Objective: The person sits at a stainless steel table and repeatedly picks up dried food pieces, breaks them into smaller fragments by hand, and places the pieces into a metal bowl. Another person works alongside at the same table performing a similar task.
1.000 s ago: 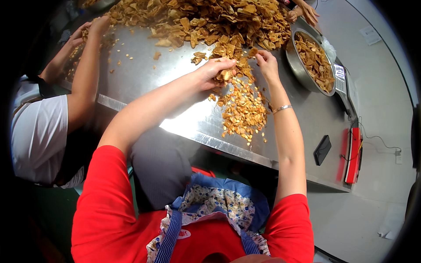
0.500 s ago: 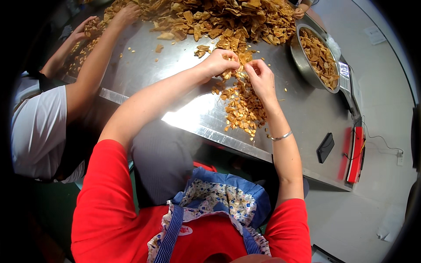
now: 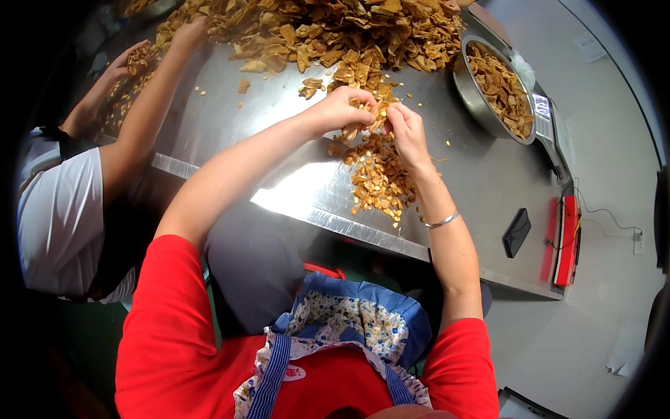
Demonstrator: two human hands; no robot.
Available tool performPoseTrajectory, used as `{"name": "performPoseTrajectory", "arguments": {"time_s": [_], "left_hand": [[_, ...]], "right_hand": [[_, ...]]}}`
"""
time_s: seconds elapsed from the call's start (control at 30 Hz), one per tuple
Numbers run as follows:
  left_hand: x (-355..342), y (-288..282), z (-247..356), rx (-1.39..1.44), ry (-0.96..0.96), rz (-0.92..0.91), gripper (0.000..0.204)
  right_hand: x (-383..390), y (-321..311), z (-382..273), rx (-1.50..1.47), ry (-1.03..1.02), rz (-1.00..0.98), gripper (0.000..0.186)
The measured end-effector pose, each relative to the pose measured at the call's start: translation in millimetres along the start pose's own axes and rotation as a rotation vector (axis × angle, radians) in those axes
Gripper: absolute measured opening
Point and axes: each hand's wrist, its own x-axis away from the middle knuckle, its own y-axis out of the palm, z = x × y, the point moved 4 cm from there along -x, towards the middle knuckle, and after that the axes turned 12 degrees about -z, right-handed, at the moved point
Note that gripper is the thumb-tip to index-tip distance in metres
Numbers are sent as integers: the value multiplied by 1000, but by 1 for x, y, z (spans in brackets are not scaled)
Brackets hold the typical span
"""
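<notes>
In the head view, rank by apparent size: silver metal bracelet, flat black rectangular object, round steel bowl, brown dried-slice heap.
1. Brown dried-slice heap
2. Round steel bowl
3. Flat black rectangular object
4. Silver metal bracelet

Oval logo on red shirt & lit digits on display nr bowl: can't read either.

Slice heap on table, small pieces before it, bowl right, phone before bowl
</notes>
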Motion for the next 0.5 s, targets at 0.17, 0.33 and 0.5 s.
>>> {"name": "performPoseTrajectory", "arguments": {"time_s": [0.17, 0.33, 0.5], "left_hand": [[0, 0, 0, 3, -47, -1, 10], [-2, -1, -8, 10, -52, -21, 10], [-6, -8, -12, 7, -54, -24, 11]], "right_hand": [[1, 1, 5, -189, 54, -20, 26], [2, 0, -1, 91, 89, -85, 25], [3, -10, -5, 117, 109, -187, 19]]}}
